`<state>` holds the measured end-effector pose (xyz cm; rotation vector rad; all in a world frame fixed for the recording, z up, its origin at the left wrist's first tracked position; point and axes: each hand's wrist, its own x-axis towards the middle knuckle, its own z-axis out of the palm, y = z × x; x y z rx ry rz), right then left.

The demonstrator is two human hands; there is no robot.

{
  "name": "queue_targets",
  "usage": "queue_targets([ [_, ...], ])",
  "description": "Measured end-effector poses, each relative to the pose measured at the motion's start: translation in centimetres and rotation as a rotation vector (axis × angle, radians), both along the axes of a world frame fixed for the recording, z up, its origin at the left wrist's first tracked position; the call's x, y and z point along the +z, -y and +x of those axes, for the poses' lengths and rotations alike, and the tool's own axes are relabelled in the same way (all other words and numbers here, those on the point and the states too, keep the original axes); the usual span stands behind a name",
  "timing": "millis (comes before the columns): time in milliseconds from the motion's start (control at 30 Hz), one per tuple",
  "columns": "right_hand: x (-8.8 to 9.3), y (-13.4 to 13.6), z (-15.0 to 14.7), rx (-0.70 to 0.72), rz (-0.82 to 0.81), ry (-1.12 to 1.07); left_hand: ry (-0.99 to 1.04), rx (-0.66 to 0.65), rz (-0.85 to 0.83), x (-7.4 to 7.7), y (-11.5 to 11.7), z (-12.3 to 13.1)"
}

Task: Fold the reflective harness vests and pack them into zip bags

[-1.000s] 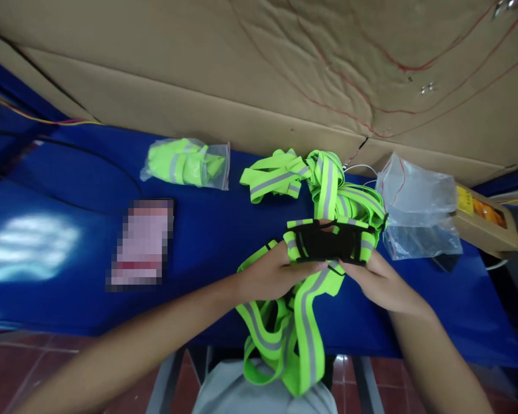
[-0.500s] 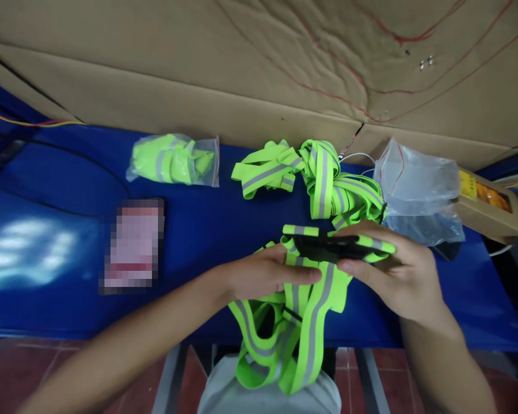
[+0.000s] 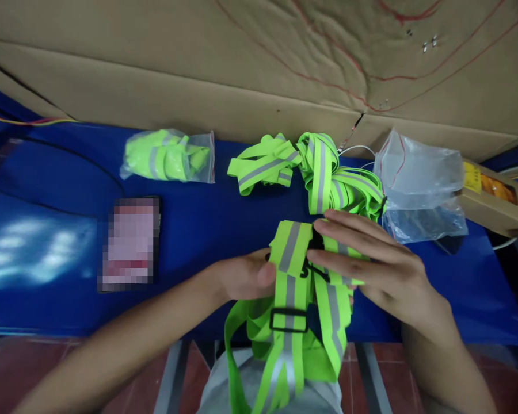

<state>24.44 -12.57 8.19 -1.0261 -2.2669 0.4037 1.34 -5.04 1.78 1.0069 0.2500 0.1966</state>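
A neon-green reflective strap harness [image 3: 290,296] with grey stripes and black plastic fittings hangs between my hands, its lower loops dangling over the table's front edge. My left hand [image 3: 248,276] grips its left side, thumb in front and the other fingers hidden behind. Over the harness's upper right part lie the long, straight fingers of my right hand [image 3: 388,270], pinching the band against a thumb that is mostly hidden. A black slider buckle [image 3: 289,320] shows on the middle strap. Black clips near my right fingertips are partly covered.
Bundled green straps [image 3: 322,172] lie at the back of the blue table [image 3: 190,224]. A bagged green bundle [image 3: 166,156] and a phone-like device with a blurred screen [image 3: 129,244] are on the left. Clear plastic bags [image 3: 421,178] and a cardboard box [image 3: 492,198] stand right.
The harness's top has tipped from edge-on to facing me, showing the wide bands and slider buckle. My right fingers have moved from gripping its far edge to lying across its front.
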Motion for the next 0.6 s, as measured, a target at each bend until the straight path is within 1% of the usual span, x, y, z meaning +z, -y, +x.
queue_targets([
  [33, -0.1, -0.2, 0.1, 0.014, -0.060, 0.016, -0.023, 0.027, -0.050, 0.1, 0.0, 0.2],
  [100, 0.0, -0.4, 0.4, 0.050, -0.225, 0.016, -0.076, 0.089, -0.157, 0.9, -0.1, 0.7],
  [167, 0.3, -0.5, 1.0, 0.049, -0.394, -0.089, -0.147, 0.149, -0.265, 1.8, -0.3, 1.2],
  [200, 0.4, -0.6, 1.3, 0.037, -0.442, -0.185, -0.171, 0.173, -0.304, 2.2, -0.4, 1.4],
  [233, 0.4, -0.7, 1.5, 0.014, -0.462, -0.296, -0.189, 0.196, -0.328, 2.5, -0.4, 1.5],
  [300, 0.1, -1.0, 1.8, -0.058, -0.461, -0.455, -0.224, 0.240, -0.310, 2.7, -0.3, 1.5],
  [333, -0.3, -1.2, 1.6, -0.106, -0.470, -0.468, -0.240, 0.256, -0.281, 2.7, -0.2, 1.5],
  [400, -1.1, -1.6, 0.9, -0.203, -0.529, -0.414, -0.286, 0.263, -0.208, 2.5, 0.0, 1.3],
  [467, -1.9, -1.6, 0.0, -0.264, -0.585, -0.383, -0.331, 0.259, -0.142, 2.2, 0.2, 1.1],
  [533, -2.2, -1.4, -0.8, -0.297, -0.560, -0.416, -0.324, 0.254, -0.118, 1.9, 0.1, 1.0],
  [600, -2.0, -1.0, -1.3, -0.331, -0.471, -0.456, -0.243, 0.199, -0.150, 1.8, -0.2, 1.0],
])
